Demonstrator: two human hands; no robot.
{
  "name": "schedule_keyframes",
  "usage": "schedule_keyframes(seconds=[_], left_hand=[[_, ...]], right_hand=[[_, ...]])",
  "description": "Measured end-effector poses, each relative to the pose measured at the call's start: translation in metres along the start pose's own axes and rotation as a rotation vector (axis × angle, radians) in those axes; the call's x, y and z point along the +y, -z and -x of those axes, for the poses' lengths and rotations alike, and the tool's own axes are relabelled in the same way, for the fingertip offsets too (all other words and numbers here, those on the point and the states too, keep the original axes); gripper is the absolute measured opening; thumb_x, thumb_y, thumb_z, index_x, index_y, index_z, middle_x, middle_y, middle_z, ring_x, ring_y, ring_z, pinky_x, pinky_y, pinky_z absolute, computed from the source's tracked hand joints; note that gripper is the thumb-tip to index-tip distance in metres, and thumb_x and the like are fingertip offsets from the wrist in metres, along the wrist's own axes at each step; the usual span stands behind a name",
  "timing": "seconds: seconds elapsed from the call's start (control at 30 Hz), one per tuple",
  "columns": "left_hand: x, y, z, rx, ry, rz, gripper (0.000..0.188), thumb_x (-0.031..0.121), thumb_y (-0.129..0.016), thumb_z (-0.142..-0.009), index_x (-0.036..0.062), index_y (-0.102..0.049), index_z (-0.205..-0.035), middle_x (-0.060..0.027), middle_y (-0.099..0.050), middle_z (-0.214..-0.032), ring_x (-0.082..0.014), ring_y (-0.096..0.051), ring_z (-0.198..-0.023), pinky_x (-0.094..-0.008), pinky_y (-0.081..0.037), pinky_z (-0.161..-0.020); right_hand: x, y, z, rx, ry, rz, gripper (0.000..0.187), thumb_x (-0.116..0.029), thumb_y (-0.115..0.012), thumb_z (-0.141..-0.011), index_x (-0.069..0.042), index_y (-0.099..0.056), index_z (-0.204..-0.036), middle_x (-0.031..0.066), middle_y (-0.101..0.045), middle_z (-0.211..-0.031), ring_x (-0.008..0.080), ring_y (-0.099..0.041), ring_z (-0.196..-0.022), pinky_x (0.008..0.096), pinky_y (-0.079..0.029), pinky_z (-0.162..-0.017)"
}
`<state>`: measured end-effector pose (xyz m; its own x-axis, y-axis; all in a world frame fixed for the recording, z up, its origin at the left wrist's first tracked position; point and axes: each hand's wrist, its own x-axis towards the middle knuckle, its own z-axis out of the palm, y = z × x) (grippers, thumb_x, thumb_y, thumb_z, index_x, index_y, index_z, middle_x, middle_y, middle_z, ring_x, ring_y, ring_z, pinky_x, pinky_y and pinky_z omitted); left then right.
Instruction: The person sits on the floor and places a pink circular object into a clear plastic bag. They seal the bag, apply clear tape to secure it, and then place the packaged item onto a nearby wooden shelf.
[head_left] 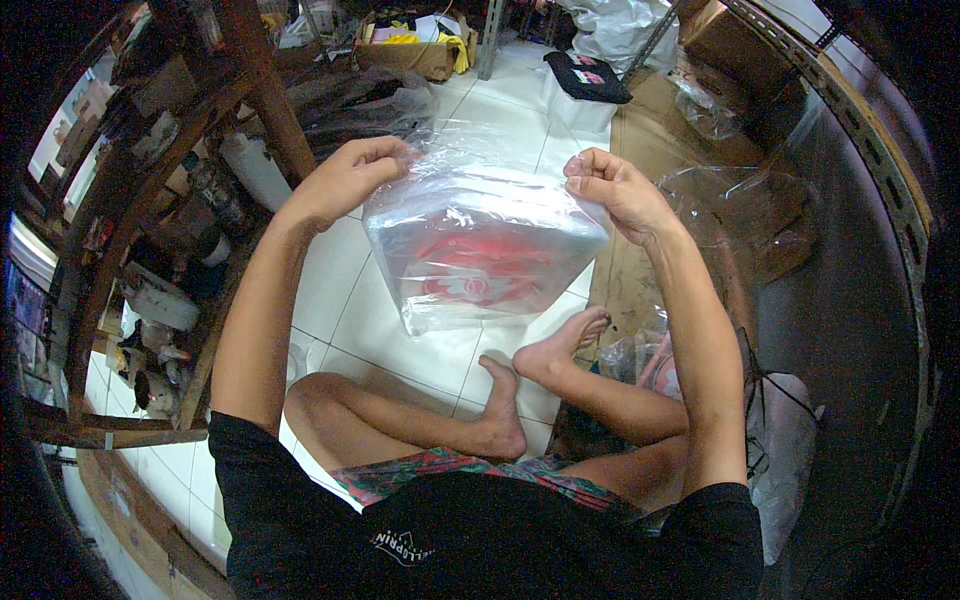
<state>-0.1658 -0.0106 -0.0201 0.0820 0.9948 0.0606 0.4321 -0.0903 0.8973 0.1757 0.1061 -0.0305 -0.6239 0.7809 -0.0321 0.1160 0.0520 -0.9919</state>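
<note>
A clear plastic bag (480, 215) hangs between my two hands above the tiled floor. Inside it, or showing through it, is a flat item with a red and white print (475, 270); the plastic's glare hides its exact kind. My left hand (365, 170) pinches the bag's upper left corner between thumb and fingers. At the upper right corner my right hand (615, 190) grips the plastic the same way. The bag's upper edge is loose and crinkled, and its lower part hangs toward my bare feet (560, 345).
Flattened cardboard (640, 140) covers the floor at right, with loose clear plastic (740, 200) on it. A white container bears a folded black cloth (588, 77). Cluttered wooden shelving (270, 90) stands at left, a cardboard box (420, 55) at the back.
</note>
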Motion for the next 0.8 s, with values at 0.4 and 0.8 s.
schedule_keyframes(seconds=[0.4, 0.8], left_hand=[[-0.003, -0.004, -0.011, -0.019, -0.082, -0.194, 0.017, 0.019, -0.065, -0.086, 0.0022, -0.062, -0.086, 0.0017, -0.061, -0.08, -0.0087, -0.054, -0.074, -0.0259, -0.044, -0.068], [0.011, -0.023, 0.001, 0.274, -0.32, -0.699, 0.018, 0.016, -0.063, -0.084, 0.0014, -0.057, -0.093, -0.0174, -0.062, -0.085, -0.0349, -0.064, -0.082, -0.0425, -0.049, -0.072]], right_hand=[[0.003, -0.002, 0.001, -0.024, 0.015, -0.057, 0.016, -0.006, -0.069, -0.087, -0.007, -0.059, -0.1, -0.0036, -0.057, -0.088, 0.0064, -0.054, -0.078, 0.0219, -0.045, -0.071], [-0.022, -0.017, 0.016, 0.046, 0.065, 0.101, 0.021, -0.002, -0.065, -0.084, -0.006, -0.059, -0.104, -0.0052, -0.051, -0.085, 0.0056, -0.049, -0.079, 0.0199, -0.041, -0.074]])
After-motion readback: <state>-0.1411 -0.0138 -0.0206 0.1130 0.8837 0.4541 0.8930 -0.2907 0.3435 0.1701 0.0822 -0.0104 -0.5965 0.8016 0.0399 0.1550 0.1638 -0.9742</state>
